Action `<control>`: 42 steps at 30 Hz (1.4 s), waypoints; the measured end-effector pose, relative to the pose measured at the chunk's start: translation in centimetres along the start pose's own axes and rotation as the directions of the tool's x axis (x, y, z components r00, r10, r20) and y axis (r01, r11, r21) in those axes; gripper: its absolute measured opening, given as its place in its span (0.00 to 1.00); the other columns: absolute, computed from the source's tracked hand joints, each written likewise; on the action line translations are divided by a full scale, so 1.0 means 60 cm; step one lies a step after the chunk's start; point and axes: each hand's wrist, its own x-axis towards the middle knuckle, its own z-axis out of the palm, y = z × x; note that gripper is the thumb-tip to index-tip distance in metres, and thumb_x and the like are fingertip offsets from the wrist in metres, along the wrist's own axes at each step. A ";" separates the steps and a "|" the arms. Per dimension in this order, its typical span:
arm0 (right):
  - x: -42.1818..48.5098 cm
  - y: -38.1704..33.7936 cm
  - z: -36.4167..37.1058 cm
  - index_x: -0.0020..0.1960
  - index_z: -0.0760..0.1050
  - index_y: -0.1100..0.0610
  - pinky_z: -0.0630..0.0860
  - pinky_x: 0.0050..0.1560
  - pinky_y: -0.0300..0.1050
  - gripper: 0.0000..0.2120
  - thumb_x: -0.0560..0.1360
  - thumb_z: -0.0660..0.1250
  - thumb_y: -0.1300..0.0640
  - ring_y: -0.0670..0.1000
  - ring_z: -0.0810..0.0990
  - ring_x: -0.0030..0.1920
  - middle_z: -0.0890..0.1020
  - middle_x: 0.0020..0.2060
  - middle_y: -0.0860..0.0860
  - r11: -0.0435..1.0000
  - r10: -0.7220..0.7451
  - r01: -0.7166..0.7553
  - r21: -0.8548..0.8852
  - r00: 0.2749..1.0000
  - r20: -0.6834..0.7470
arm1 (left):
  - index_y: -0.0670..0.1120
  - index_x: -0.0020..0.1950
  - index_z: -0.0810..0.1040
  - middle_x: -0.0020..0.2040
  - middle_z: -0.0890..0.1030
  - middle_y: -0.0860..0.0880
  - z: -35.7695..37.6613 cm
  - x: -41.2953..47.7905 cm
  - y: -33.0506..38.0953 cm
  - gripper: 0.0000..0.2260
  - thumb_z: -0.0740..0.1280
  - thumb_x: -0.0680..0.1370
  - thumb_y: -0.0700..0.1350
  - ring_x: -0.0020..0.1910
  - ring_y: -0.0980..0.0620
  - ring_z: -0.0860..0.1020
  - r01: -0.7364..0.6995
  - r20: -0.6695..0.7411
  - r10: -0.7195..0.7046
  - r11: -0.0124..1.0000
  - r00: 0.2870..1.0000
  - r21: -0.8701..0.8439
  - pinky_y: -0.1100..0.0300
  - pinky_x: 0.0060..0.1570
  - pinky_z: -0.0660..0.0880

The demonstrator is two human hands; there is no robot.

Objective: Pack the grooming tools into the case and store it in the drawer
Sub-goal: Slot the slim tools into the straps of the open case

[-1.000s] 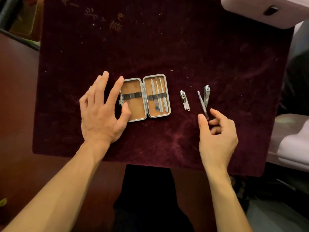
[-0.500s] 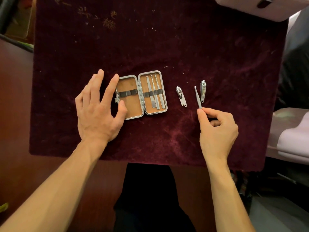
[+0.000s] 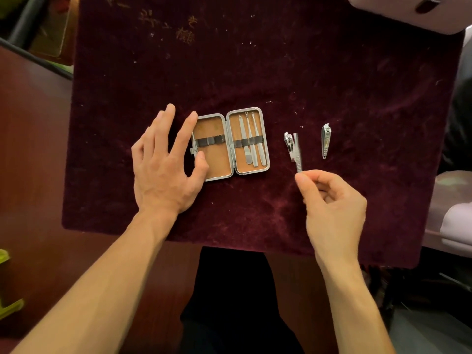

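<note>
Right now my right hand [image 3: 332, 200] pinches the near end of the nail file [image 3: 298, 155] between thumb and forefinger, its far tip crossing the small clipper [image 3: 288, 144]. So thin a grip may let it twist or knock that clipper. Further left, my left hand [image 3: 163, 167], fingers spread, thumb on the open case [image 3: 214, 163], steadies it; if the case slides, I could miss the empty strap [image 3: 209, 141].
</note>
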 end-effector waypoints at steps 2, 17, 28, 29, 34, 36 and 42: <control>-0.024 -0.013 0.017 0.47 0.87 0.44 0.80 0.42 0.31 0.05 0.78 0.78 0.54 0.41 0.86 0.40 0.89 0.41 0.42 0.996 -0.003 -0.006 0.088 0.995 0.096 | 0.56 0.82 0.62 0.83 0.61 0.48 0.000 0.000 0.001 0.28 0.59 0.81 0.56 0.82 0.48 0.61 0.001 0.000 -0.001 1.000 1.000 -0.001 0.49 0.76 0.61; -0.059 -0.001 0.077 0.58 0.88 0.44 0.73 0.34 0.31 0.09 0.79 0.76 0.52 0.40 0.73 0.27 0.83 0.34 0.42 0.997 0.054 -0.063 0.036 0.974 0.221 | 0.56 0.82 0.62 0.83 0.61 0.48 0.006 0.000 -0.002 0.28 0.59 0.81 0.57 0.81 0.48 0.62 -0.010 -0.017 0.011 1.000 1.000 0.020 0.49 0.74 0.63; -0.067 -0.001 0.093 0.60 0.87 0.42 0.75 0.37 0.36 0.11 0.81 0.74 0.54 0.41 0.72 0.24 0.85 0.32 0.46 0.997 0.047 -0.057 0.054 0.985 0.164 | 0.56 0.82 0.62 0.83 0.61 0.47 0.006 0.001 -0.003 0.28 0.59 0.81 0.57 0.81 0.48 0.62 -0.013 -0.022 0.014 1.000 1.000 0.028 0.50 0.74 0.62; -0.067 -0.001 0.093 0.60 0.87 0.42 0.76 0.37 0.38 0.11 0.81 0.74 0.54 0.41 0.72 0.24 0.85 0.31 0.45 0.997 0.047 -0.057 0.055 0.986 0.160 | 0.56 0.82 0.62 0.83 0.62 0.47 0.006 0.001 -0.003 0.28 0.58 0.81 0.57 0.81 0.48 0.62 -0.013 -0.021 0.014 1.000 1.000 0.029 0.50 0.74 0.62; -0.067 0.001 0.093 0.60 0.86 0.40 0.76 0.39 0.43 0.11 0.81 0.74 0.54 0.41 0.72 0.24 0.85 0.36 0.47 0.997 0.032 -0.041 0.059 0.987 0.154 | 0.56 0.82 0.62 0.83 0.62 0.47 0.004 0.001 -0.002 0.28 0.58 0.81 0.57 0.81 0.48 0.62 -0.012 -0.014 0.013 0.999 1.000 0.033 0.50 0.74 0.63; -0.062 0.001 0.095 0.61 0.86 0.43 0.74 0.39 0.41 0.11 0.81 0.74 0.54 0.41 0.71 0.23 0.78 0.25 0.47 0.997 0.034 -0.044 0.060 0.987 0.157 | 0.56 0.82 0.63 0.83 0.62 0.47 0.004 0.001 -0.002 0.28 0.59 0.81 0.57 0.81 0.47 0.63 -0.014 -0.017 0.015 0.999 1.000 0.037 0.50 0.73 0.63; -0.049 -0.011 0.111 0.64 0.86 0.45 0.74 0.38 0.32 0.12 0.82 0.73 0.54 0.44 0.74 0.27 0.81 0.33 0.46 0.996 -0.076 0.082 -0.032 0.985 0.157 | 0.56 0.82 0.63 0.83 0.62 0.47 0.005 0.001 -0.001 0.28 0.59 0.81 0.57 0.81 0.47 0.63 -0.016 -0.015 0.017 0.999 1.000 0.035 0.50 0.73 0.63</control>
